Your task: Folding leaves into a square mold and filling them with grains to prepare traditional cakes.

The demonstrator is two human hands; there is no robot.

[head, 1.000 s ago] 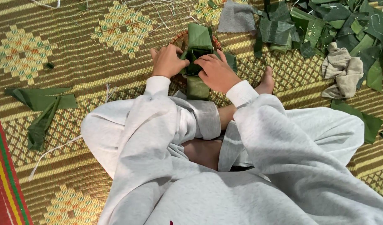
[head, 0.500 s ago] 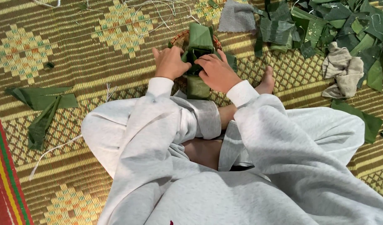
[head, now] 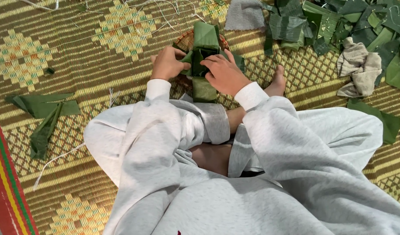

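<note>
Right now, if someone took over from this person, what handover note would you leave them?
Left hand: on the left side of the green leaf bundle, pressing the folds.
Right hand: on its right side, fingers over the folded leaves.
Bundle sits on a small round woven basket on the patterned mat.
Done: leaves crossed and partly folded.
Left: flaps stand open, nothing tied.
Spare leaves at far right; cloth beside them.

1. Upper garment: light grey sweatshirt (head: 269,204) of soft fleece-like fabric, with long sleeves.
2. Cuffs: ribbed white cuffs at both wrists, next to the left hand (head: 167,63) and right hand (head: 226,74).
3. Lower garment: matching light grey trousers (head: 208,122).
4. Bare foot (head: 276,82) at right, no footwear.
</note>
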